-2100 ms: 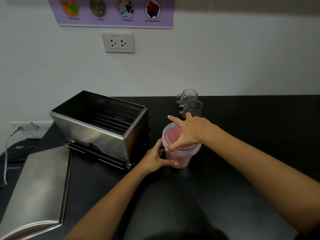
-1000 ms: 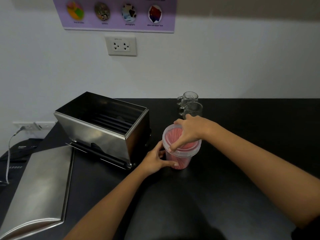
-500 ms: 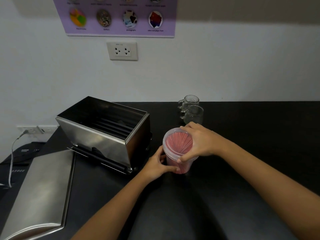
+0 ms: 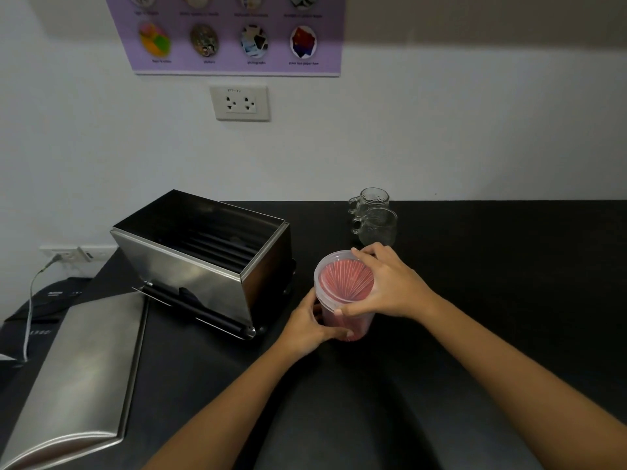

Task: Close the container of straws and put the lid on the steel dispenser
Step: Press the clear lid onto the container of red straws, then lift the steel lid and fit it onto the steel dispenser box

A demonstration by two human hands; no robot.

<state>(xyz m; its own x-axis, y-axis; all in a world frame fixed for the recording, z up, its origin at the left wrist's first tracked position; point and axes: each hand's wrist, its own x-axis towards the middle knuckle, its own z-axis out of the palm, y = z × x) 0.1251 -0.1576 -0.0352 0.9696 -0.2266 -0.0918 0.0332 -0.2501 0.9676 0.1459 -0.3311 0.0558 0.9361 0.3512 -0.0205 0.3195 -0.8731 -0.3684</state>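
A clear plastic container of red straws [image 4: 342, 286] stands on the black counter [image 4: 475, 273], with its clear lid lying on top. My left hand [image 4: 310, 325] grips the container's lower side. My right hand [image 4: 390, 283] wraps the lid's right rim, thumb at the front, fingers at the back. The steel dispenser [image 4: 203, 262] stands open-topped to the left, dark straws lying inside. Its steel lid [image 4: 78, 371] lies flat at the counter's left front.
Two glass mugs [image 4: 373, 215] stand behind the container near the wall. A wall socket [image 4: 240, 103] and a purple poster [image 4: 234, 35] hang above. At far left a cable [image 4: 32, 300] runs from a low socket over a black object.
My right hand slid from the top of the lid to its right rim, so the red straws show through. The camera tipped slightly; the container stayed put.
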